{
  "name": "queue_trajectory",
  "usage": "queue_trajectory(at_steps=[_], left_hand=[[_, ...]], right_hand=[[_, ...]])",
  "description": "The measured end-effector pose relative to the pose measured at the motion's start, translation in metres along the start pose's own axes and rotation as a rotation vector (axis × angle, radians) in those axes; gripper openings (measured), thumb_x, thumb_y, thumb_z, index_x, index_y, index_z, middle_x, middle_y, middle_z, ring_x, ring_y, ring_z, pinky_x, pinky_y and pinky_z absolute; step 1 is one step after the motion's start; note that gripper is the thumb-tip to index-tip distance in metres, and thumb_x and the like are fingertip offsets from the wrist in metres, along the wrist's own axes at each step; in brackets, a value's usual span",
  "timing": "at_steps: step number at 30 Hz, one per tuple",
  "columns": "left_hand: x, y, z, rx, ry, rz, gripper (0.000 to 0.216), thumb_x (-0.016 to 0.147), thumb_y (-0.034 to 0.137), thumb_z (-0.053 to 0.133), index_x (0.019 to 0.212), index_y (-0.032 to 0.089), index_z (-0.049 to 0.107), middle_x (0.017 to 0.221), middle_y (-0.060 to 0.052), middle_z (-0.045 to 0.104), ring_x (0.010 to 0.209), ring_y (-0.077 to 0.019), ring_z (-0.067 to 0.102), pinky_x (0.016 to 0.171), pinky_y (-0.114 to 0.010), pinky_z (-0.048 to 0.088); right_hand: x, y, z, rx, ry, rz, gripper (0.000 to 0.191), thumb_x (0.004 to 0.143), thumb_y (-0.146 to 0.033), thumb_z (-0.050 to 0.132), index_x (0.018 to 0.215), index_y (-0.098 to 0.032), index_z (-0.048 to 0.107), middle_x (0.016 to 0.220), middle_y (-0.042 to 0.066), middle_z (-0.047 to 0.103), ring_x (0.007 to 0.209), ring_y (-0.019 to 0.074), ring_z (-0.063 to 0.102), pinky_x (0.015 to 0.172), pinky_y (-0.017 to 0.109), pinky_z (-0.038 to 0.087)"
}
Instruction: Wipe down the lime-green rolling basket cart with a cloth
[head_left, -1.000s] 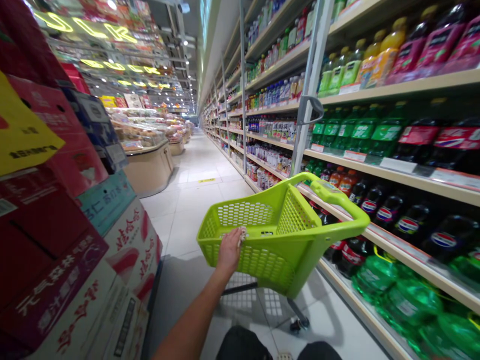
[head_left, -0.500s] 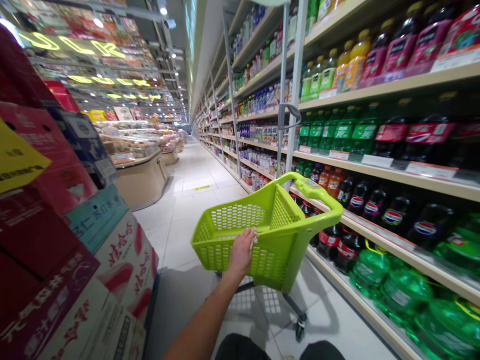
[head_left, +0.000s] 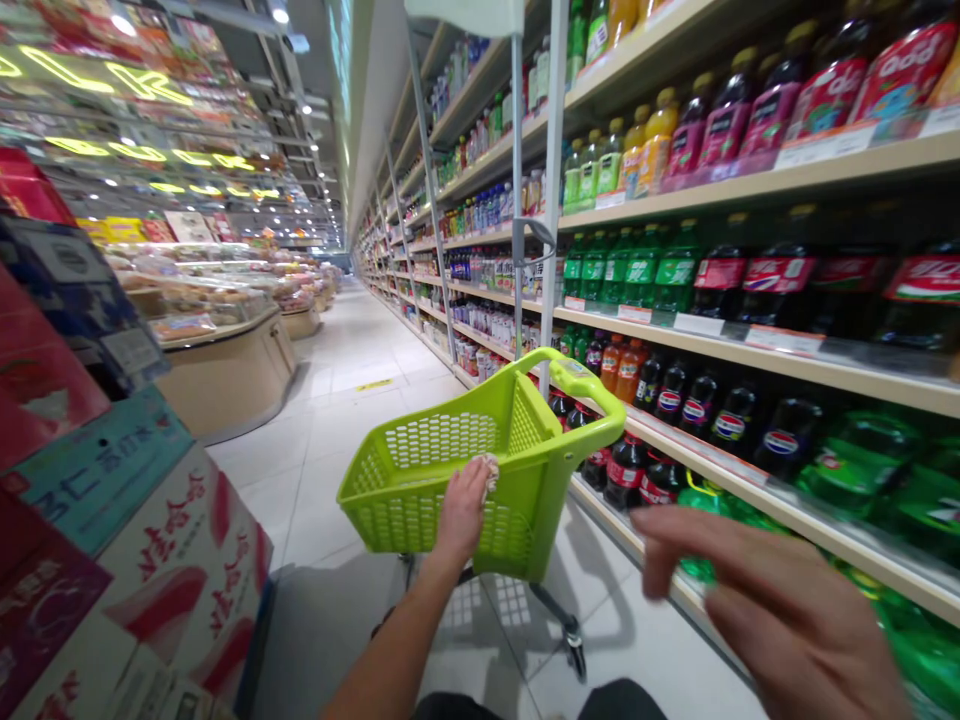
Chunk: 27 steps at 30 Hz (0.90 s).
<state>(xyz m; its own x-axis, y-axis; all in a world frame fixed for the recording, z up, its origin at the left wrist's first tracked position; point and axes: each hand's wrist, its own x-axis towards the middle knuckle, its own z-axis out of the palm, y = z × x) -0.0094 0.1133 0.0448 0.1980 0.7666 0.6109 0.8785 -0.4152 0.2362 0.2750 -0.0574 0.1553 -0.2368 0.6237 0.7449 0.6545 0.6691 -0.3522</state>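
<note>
A lime-green plastic shopping cart [head_left: 420, 470] stands on wheels in the aisle in front of me. My left hand [head_left: 461, 505] is closed on its near rim, with a small pale thing, perhaps a paper or cloth, pinched under the fingers. My right hand [head_left: 780, 610] is raised at the lower right, open with fingers apart and blurred, holding nothing. It hovers near the low shelf of green bottles [head_left: 847, 470] and dark cola bottles [head_left: 735, 415].
Drink shelves [head_left: 750, 345] run along the right side of the aisle. Stacked red and white cartons [head_left: 150, 570] stand close on the left. A curved display counter [head_left: 225, 370] lies further back left. The tiled floor [head_left: 337, 400] stretches ahead.
My right hand has come into view at the lower right. The cart and the view have shifted left; my left hand has kept its grip on the rim.
</note>
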Motion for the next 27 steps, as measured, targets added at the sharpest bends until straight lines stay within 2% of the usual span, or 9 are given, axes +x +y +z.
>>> queue_trajectory(at_steps=[3,5,7,9,14,17,21,24,27], left_hand=[[-0.014,-0.05,-0.019,0.081,0.026,-0.19,0.05,0.07,0.004,0.038,0.116,0.018,0.05,0.122,-0.008,0.054,0.115,-0.0203,0.046,0.096,-0.041,0.037],[-0.023,-0.087,-0.031,0.153,0.096,-0.365,0.045,0.072,0.008,0.039,0.115,0.015,0.05,0.121,-0.011,0.054,0.114,-0.0234,0.046,0.093,-0.043,0.039],[-0.024,-0.101,-0.036,0.164,0.122,-0.404,0.045,0.072,0.008,0.039,0.114,0.016,0.051,0.119,-0.01,0.055,0.114,-0.0235,0.047,0.095,-0.043,0.038],[-0.014,-0.083,-0.03,0.103,0.099,-0.324,0.048,0.07,0.004,0.037,0.112,0.02,0.053,0.118,-0.006,0.057,0.112,-0.0205,0.048,0.095,-0.04,0.038],[0.028,0.029,0.008,-0.082,0.024,-0.025,0.053,0.069,0.001,0.037,0.117,0.019,0.049,0.124,-0.006,0.052,0.118,-0.0179,0.043,0.1,-0.039,0.035],[0.04,0.056,0.017,-0.095,0.013,-0.001,0.051,0.073,0.002,0.035,0.119,0.018,0.047,0.127,-0.007,0.048,0.12,-0.0181,0.04,0.1,-0.04,0.033],[0.022,0.001,0.0,-0.033,-0.024,-0.061,0.046,0.075,0.005,0.037,0.116,0.019,0.05,0.124,-0.006,0.052,0.116,-0.0195,0.044,0.099,-0.04,0.034],[0.0,-0.064,-0.019,0.074,0.043,-0.324,0.042,0.073,0.008,0.039,0.113,0.015,0.052,0.119,-0.011,0.055,0.113,-0.0241,0.047,0.094,-0.042,0.038],[-0.006,-0.078,-0.019,0.081,0.132,-0.41,0.04,0.075,0.012,0.039,0.112,0.013,0.053,0.118,-0.013,0.055,0.113,-0.026,0.047,0.094,-0.044,0.038]], right_hand=[[0.056,0.02,0.001,-0.096,0.069,0.121,0.028,0.086,-0.033,0.038,0.103,-0.027,0.059,0.091,0.003,0.065,0.083,0.0186,0.06,0.072,0.03,0.048],[0.075,0.045,0.01,-0.225,0.095,0.153,0.03,0.086,-0.033,0.036,0.099,-0.023,0.062,0.095,0.005,0.065,0.09,0.0191,0.059,0.079,0.032,0.046],[0.082,0.07,0.028,-0.379,0.029,0.139,0.032,0.086,-0.032,0.036,0.102,-0.021,0.061,0.104,0.007,0.062,0.101,0.0219,0.053,0.088,0.038,0.039],[0.082,0.087,0.051,-0.506,-0.07,0.125,0.033,0.085,-0.031,0.035,0.104,-0.02,0.06,0.111,0.009,0.058,0.107,0.0245,0.048,0.092,0.044,0.034],[0.086,0.095,0.087,-0.633,-0.134,0.154,0.034,0.085,-0.031,0.037,0.111,-0.02,0.055,0.109,0.011,0.056,0.101,0.0248,0.048,0.088,0.044,0.032],[0.1,0.1,0.089,-0.677,-0.107,0.18,0.036,0.084,-0.03,0.037,0.116,-0.019,0.051,0.113,0.012,0.054,0.106,0.0268,0.044,0.09,0.047,0.028],[0.116,0.118,0.086,-0.656,-0.228,0.161,0.032,0.085,-0.027,0.035,0.108,-0.021,0.056,0.115,0.008,0.054,0.113,0.0268,0.038,0.09,0.045,0.03],[0.114,0.124,0.087,-0.589,-0.265,0.12,0.033,0.085,-0.026,0.035,0.111,-0.02,0.055,0.112,0.007,0.056,0.113,0.0237,0.04,0.09,0.039,0.034],[0.103,0.119,0.091,-0.578,-0.201,0.109,0.035,0.085,-0.027,0.036,0.114,-0.019,0.054,0.115,0.008,0.054,0.117,0.0247,0.036,0.092,0.04,0.033]])
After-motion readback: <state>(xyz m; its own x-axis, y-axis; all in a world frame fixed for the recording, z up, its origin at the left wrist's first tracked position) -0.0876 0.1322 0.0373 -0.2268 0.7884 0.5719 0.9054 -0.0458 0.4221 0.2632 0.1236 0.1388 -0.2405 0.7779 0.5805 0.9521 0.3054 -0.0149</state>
